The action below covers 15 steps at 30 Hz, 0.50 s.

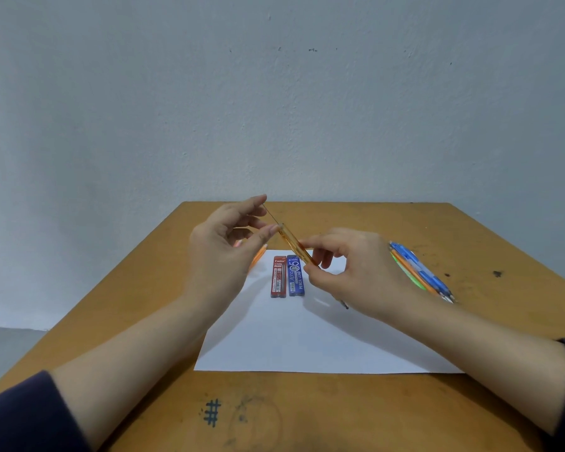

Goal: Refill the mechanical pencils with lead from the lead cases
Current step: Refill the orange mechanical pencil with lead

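My right hand [349, 272] grips an orange translucent mechanical pencil [296, 244], tilted with its open end up to the left. A thin lead [271, 214] sticks out of that end, and my left hand [224, 246] pinches its top between fingertips. Below them, a red lead case [278, 276] and a blue lead case [295, 275] lie side by side on a white paper sheet [307, 340]. Something orange [257, 257] lies partly hidden behind my left hand.
A bundle of blue, orange and green mechanical pencils [419, 272] lies on the wooden table [340, 412] to the right of the paper. Ink marks are drawn near the table's front edge. A grey wall stands behind the table.
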Each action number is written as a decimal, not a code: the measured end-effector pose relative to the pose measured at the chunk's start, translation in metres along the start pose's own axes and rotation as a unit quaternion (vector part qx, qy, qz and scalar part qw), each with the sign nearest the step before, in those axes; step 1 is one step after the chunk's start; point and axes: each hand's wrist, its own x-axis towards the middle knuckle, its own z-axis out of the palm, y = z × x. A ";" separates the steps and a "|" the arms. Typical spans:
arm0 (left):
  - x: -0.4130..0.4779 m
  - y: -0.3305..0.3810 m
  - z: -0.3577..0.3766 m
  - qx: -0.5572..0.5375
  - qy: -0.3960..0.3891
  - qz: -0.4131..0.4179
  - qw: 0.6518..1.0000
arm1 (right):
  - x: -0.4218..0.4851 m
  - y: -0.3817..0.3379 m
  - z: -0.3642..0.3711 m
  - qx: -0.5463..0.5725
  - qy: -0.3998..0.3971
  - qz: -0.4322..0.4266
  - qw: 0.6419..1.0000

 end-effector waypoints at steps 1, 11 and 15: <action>0.000 0.000 0.000 0.004 -0.003 0.003 1.000 | 0.000 0.000 0.000 0.004 0.000 0.001 1.000; -0.001 -0.003 0.000 0.033 -0.011 0.024 0.999 | 0.000 0.001 0.001 0.030 0.011 0.000 0.999; -0.001 -0.004 0.000 0.032 -0.016 0.019 0.999 | 0.000 0.000 0.000 0.040 0.009 0.006 0.999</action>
